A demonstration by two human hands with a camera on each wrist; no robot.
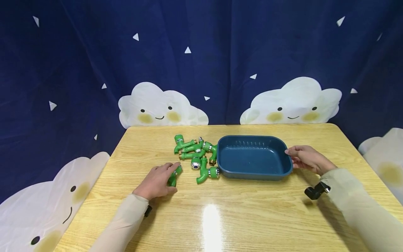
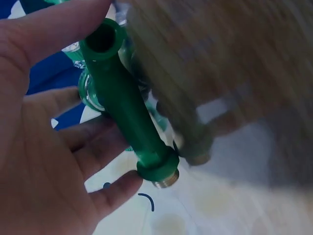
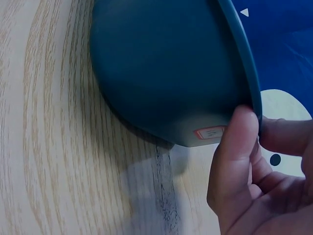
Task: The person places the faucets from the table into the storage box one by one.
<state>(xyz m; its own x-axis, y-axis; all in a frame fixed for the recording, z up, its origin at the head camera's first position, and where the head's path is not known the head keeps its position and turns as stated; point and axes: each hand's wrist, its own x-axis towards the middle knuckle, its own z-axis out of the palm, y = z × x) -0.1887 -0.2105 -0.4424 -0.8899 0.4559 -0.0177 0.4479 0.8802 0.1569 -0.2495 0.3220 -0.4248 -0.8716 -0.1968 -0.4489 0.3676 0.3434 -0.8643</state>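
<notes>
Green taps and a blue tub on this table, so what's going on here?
A person is working with both bare hands at a wooden table. The left hand holds a green tap between thumb and fingers, while the right hand pinches the rim at the right end of the blue tub. More green taps lie clustered just left of the tub.

Six taps: five clustered, the sixth at the cluster's eight o'clock. Two hands: one left hand, one right hand. One tub, one surface, one curtain, four printed clouds.
</notes>
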